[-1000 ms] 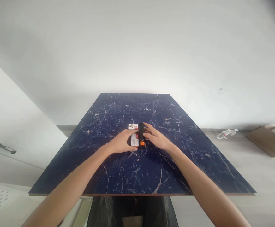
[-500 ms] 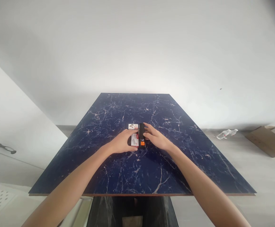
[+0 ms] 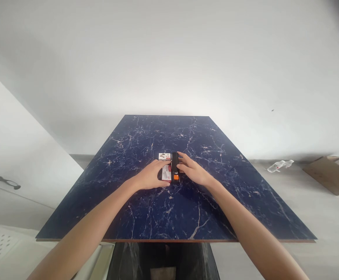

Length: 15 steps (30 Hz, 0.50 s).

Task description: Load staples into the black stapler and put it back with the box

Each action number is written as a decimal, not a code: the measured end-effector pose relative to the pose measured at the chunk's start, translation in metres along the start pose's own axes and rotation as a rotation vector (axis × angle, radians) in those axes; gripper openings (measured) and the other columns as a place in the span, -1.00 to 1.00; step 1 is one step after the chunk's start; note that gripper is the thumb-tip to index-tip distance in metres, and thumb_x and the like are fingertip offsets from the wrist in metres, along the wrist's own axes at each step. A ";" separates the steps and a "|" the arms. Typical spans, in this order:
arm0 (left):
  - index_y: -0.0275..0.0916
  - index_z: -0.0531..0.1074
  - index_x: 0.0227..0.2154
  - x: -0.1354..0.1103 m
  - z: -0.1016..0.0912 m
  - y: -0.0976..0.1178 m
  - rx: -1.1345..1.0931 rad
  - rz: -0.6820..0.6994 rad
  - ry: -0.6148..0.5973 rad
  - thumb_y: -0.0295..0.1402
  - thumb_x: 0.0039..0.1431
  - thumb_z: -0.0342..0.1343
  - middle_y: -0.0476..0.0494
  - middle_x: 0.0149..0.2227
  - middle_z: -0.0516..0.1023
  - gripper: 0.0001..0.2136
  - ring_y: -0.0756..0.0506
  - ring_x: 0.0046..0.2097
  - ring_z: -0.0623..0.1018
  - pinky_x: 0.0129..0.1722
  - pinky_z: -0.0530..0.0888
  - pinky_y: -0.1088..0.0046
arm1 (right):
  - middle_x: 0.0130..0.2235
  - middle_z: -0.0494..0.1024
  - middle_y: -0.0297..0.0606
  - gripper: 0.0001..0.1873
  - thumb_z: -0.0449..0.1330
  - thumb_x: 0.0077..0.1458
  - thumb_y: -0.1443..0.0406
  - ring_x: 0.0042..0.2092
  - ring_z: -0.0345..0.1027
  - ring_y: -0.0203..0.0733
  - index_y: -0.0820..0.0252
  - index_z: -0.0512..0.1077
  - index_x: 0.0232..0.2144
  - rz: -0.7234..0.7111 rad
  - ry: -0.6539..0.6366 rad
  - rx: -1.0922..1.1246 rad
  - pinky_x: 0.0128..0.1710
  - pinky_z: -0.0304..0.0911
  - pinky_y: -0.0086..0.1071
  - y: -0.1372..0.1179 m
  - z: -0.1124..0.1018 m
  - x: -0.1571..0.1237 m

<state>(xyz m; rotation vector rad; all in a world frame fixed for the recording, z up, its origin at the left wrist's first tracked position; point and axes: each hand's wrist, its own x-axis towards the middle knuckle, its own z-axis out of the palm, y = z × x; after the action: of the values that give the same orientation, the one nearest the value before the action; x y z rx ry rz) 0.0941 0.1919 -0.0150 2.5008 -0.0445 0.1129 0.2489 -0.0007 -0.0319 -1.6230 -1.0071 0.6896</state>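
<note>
A small white and red printed box [image 3: 166, 175] lies on the blue marbled table [image 3: 169, 217], partly covered by fingers. My left hand [image 3: 150, 175] reaches round it from the left, thumb at the near end and fingers across its top. Directly right of the box, side by side with it, is a black stapler [image 3: 174, 163] with an orange patch at its near end. My right hand [image 3: 194, 170] holds the stapler from the right, its fingers along that side. Whether the box is one piece or two is hard to make out under my fingers.
A dark glossy seat [image 3: 134, 260] stands below the table's near edge. On the floor to the right lie a clear plastic bottle [image 3: 276, 166] and an open cardboard box [image 3: 327, 175]. A white cabinet with a dark handle [image 3: 7, 182] is at the left; a pale wall rises behind.
Both hands keep the same hold on the box and stapler. The whole view has shifted only very slightly.
</note>
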 end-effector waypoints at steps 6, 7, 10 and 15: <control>-0.05 0.14 0.35 0.000 0.000 0.000 0.016 0.004 -0.005 -0.03 0.03 0.32 -0.27 0.26 0.31 -0.16 -0.39 0.22 0.34 0.12 0.38 0.02 | 0.31 0.28 -0.22 -0.31 0.12 0.26 0.16 0.23 0.27 0.04 -0.12 0.03 0.38 -0.005 0.015 0.001 0.21 0.24 0.07 0.001 0.000 0.001; -0.04 0.14 0.35 0.000 0.000 -0.001 0.018 0.004 -0.004 -0.03 0.02 0.33 -0.26 0.26 0.31 -0.16 -0.39 0.22 0.34 0.12 0.38 0.02 | 0.31 0.28 -0.22 -0.31 0.12 0.26 0.16 0.23 0.27 0.04 -0.13 0.03 0.38 -0.004 0.016 0.000 0.21 0.24 0.07 0.002 0.000 0.001; -0.03 0.16 0.34 0.000 0.001 -0.002 0.014 0.007 0.007 -0.03 0.00 0.34 -0.26 0.25 0.33 -0.16 -0.40 0.21 0.36 0.12 0.38 0.02 | 0.31 0.28 -0.22 -0.30 0.13 0.26 0.16 0.24 0.26 0.03 -0.13 0.02 0.38 -0.003 0.013 -0.015 0.23 0.22 0.07 0.001 0.000 0.000; -0.04 0.16 0.34 0.000 0.002 -0.003 0.012 0.012 0.011 -0.02 0.01 0.34 -0.28 0.23 0.34 -0.16 -0.40 0.19 0.37 0.10 0.39 0.03 | 0.31 0.28 -0.22 -0.29 0.13 0.26 0.16 0.26 0.24 0.03 -0.13 0.01 0.39 0.000 0.009 -0.033 0.24 0.20 0.07 0.000 0.000 0.000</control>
<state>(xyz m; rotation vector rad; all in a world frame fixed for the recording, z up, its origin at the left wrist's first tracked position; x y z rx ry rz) 0.0946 0.1937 -0.0184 2.5124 -0.0547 0.1325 0.2490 -0.0007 -0.0315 -1.6533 -1.0160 0.6686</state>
